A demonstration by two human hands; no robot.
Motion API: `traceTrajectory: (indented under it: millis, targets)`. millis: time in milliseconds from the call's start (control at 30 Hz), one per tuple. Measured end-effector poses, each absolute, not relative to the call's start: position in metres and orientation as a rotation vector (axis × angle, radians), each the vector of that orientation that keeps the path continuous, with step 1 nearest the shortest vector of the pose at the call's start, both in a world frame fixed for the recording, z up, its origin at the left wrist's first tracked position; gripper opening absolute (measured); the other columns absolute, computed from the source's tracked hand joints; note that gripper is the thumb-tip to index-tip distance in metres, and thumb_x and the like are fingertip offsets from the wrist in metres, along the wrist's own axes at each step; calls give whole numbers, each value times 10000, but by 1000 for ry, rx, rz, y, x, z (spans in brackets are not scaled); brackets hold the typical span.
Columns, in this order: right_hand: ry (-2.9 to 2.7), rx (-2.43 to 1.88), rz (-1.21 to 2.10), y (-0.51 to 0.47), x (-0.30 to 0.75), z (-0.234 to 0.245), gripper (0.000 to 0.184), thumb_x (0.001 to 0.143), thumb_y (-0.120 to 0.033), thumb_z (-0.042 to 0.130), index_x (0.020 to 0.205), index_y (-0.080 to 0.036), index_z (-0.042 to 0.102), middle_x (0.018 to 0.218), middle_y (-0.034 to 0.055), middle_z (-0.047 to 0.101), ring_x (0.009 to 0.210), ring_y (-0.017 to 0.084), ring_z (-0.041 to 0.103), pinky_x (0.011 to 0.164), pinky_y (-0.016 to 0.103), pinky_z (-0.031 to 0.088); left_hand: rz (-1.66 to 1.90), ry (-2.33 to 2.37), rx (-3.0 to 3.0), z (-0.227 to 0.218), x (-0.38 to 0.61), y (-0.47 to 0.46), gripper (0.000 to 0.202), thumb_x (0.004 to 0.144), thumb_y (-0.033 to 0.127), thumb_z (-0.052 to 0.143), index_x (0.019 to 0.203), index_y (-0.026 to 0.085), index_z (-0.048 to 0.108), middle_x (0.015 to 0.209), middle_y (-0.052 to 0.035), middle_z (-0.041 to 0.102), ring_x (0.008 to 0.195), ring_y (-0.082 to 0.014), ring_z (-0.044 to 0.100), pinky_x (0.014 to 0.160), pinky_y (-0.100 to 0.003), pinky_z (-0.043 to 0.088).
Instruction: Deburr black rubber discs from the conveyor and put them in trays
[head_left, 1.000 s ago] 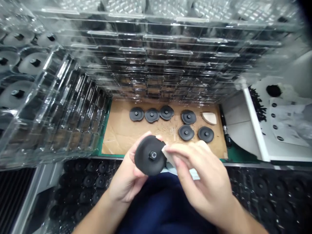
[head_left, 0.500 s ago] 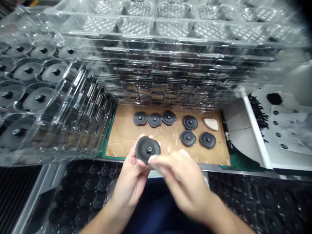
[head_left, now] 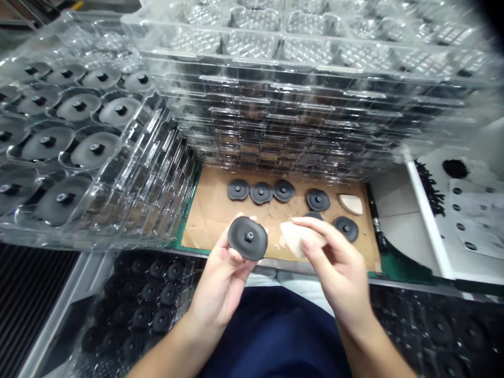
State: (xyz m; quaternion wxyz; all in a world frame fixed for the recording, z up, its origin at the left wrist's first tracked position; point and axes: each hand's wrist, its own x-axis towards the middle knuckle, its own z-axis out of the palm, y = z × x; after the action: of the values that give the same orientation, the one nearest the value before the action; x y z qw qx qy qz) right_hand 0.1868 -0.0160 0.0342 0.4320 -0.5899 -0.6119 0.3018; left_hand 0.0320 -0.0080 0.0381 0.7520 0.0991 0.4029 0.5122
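No txt/nos. legible; dark marks (head_left: 470, 245) on white sheet (head_left: 481, 226), R side, too small.

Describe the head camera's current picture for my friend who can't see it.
A person's left hand holds a dark disc with a raised post, while the right hand holds a pale piece apart from it. Beyond them, more dark discs lie on brown cardboard, with stacked clear plastic trays behind.

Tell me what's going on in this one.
A person's left hand holds up a black disc, while the right hand grips a pale piece, apart from the disc. More black discs lie on the cardboard beyond, near a second pale piece. Stacked clear trays stand behind.
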Motion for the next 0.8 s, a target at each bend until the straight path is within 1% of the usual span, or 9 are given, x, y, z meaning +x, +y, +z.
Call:
traceTrajectory:
  millis: [100,200,267,333,433,500,567,700,800]
  targets:
    - [-1725,-1187,656,-14,179,69,244,886,-125,517,1092,-212,615,952,27,710,822,158,626,734,285,478,1092,854,263,41,32,-8,453,651,272,799,1088,271,682,1107,-27,700,979,-170,650,801,-201,532]
    - [-1857,-1160,807,-12,173,76,222,879,-88,513,1040,-181,633,824,4,689,693,123,592,651,257,447,1060,895,276,41,33,-9,452,638,185,799,1067,277,689,1083,-21,712,973,-180,661,771,-182,528]
    - [-1899,-1164,853,-10,171,76,190,882,-101,524,1010,-172,645,851,5,692,724,120,598,661,256,435,1041,872,282,41,34,-9,448,641,204,802,1068,277,689,1081,-22,712,951,-169,665,770,-179,527]
    - [-1888,-1140,752,-10,171,77,198,891,-107,499,1028,-146,637,917,38,703,788,141,605,699,278,433,1032,816,302,41,36,-9,441,645,248,804,1071,264,690,1100,-31,707,960,-164,661,813,-189,523]
    - [-1836,-1104,799,-16,176,74,224,904,-119,465,1052,-158,628,882,32,702,733,139,596,686,274,451,1036,812,305,42,35,-6,498,589,249,839,1065,274,693,1095,-19,711,966,-174,665,831,-203,529]
    - [-1802,-1181,974,-20,187,61,195,915,-173,486,1010,-218,651,831,-6,697,698,124,609,668,243,478,1050,848,281,42,33,-5,543,538,267,863,1055,285,698,1094,-9,712,957,-180,671,809,-204,542]
    - [-1727,-1354,1012,-21,199,34,182,923,-234,491,981,-236,664,886,5,706,793,142,644,712,247,507,1079,861,271,41,32,-3,560,546,309,854,1081,292,688,1119,-14,701,945,-183,675,807,-217,550]
    - [-1668,-1584,866,-14,210,-33,224,914,-261,484,1013,-203,676,989,77,684,934,210,621,827,352,504,1132,846,281,38,35,1,609,639,309,804,1214,299,606,1187,-40,667,961,-189,676,843,-240,547]
    - [-1671,-1672,753,-16,201,-64,264,881,-291,527,1075,-178,668,1078,135,618,1040,277,545,912,472,443,1152,904,267,38,39,3,663,677,260,783,1292,292,535,1214,-56,653,1048,-214,647,881,-265,537]
